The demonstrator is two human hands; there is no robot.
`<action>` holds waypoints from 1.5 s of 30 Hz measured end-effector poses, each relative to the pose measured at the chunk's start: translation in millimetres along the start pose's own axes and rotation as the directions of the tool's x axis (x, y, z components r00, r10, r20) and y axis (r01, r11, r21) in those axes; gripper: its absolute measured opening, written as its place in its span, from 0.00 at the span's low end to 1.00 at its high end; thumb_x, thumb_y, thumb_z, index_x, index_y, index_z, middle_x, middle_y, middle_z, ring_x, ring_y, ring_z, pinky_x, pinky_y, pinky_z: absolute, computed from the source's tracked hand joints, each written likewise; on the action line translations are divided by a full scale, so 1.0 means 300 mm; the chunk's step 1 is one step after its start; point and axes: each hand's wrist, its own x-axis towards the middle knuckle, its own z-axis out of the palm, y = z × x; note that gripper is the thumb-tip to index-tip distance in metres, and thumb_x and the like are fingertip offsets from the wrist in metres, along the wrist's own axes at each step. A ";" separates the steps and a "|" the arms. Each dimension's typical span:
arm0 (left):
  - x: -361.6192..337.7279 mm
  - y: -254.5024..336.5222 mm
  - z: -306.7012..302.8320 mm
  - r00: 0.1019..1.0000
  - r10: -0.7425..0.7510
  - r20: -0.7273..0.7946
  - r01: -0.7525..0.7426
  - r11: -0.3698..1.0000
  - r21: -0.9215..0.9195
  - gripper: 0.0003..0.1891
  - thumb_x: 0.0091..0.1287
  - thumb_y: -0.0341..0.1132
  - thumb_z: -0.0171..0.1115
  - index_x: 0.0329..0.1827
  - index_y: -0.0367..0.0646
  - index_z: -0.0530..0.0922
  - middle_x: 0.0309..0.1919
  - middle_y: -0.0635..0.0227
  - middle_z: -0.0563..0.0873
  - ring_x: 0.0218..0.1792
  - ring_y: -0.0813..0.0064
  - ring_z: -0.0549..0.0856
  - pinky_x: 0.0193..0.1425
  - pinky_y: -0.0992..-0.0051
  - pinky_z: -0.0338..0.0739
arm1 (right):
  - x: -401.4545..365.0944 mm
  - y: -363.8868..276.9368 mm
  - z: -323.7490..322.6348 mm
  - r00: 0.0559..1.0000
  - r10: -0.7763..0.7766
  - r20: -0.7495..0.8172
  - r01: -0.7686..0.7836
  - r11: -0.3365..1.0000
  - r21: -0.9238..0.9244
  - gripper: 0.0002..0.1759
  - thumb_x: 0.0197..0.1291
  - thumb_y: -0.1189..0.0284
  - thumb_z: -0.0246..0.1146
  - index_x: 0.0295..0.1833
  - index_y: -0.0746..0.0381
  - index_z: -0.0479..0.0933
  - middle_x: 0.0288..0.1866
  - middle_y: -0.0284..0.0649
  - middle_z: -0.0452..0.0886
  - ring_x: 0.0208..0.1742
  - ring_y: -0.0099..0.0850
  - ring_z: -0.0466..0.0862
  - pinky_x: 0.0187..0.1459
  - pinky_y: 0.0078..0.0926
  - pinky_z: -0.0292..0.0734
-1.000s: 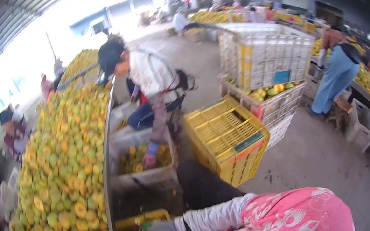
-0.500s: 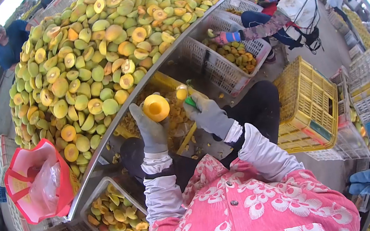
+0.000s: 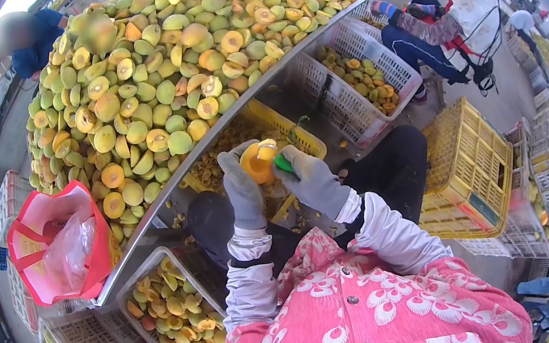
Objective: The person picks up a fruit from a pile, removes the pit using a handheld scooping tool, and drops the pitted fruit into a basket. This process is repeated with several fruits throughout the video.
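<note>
My left hand [image 3: 243, 190], in a grey glove, is closed around a yellow-orange peach half [image 3: 257, 168]. In my gloved right hand [image 3: 318, 182] is a small pitting tool with a green handle [image 3: 283, 163]. Its working end meets the upper edge of the peach half, where a pale yellow lump [image 3: 266, 148] shows; the fruit and lump partly hide the tip. Below both hands, between my knees, stands a yellow crate [image 3: 309, 138] with scraps in it.
A metal-edged table [image 3: 223, 123] bears a large heap of halved peaches [image 3: 167, 91]. A red bag [image 3: 98, 270] sits at its near corner. Crates of fruit stand at lower left [image 3: 178, 311] and upper right [image 3: 385, 73]. A yellow crate [image 3: 463, 169] is at my right; a co-worker [image 3: 473, 14] sits beyond.
My hands have come together, bringing the tool from beside the peach half onto its edge. The peach half has turned from facing me. The co-worker's hand has left the crate at upper right.
</note>
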 end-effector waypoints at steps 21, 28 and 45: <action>-0.157 -0.048 -0.228 0.977 -0.156 -0.146 0.198 0.919 0.341 0.24 0.69 0.51 0.59 0.43 0.35 0.84 0.30 0.68 0.84 0.30 0.81 0.79 0.36 0.74 0.75 | 0.018 0.249 0.092 0.989 0.140 0.037 -0.131 0.974 -0.186 0.14 0.69 0.61 0.55 0.48 0.61 0.70 0.37 0.56 0.83 0.40 0.57 0.83 0.41 0.47 0.76; -0.480 0.199 -0.795 0.814 0.307 -0.493 0.467 0.158 0.870 0.14 0.64 0.44 0.60 0.34 0.41 0.83 0.29 0.52 0.84 0.33 0.52 0.84 0.38 0.61 0.77 | 0.104 0.305 0.180 0.957 0.255 0.138 -0.212 0.939 -0.270 0.21 0.67 0.56 0.57 0.47 0.66 0.73 0.38 0.51 0.83 0.40 0.49 0.84 0.40 0.41 0.75; 0.715 0.655 -0.621 0.725 0.589 -0.358 0.416 0.039 0.908 0.22 0.59 0.42 0.66 0.53 0.40 0.75 0.37 0.49 0.86 0.43 0.50 0.86 0.49 0.58 0.79 | -0.076 0.415 0.126 0.939 0.331 0.089 -0.325 0.942 -0.081 0.14 0.65 0.64 0.61 0.47 0.63 0.73 0.29 0.43 0.79 0.30 0.31 0.81 0.34 0.31 0.74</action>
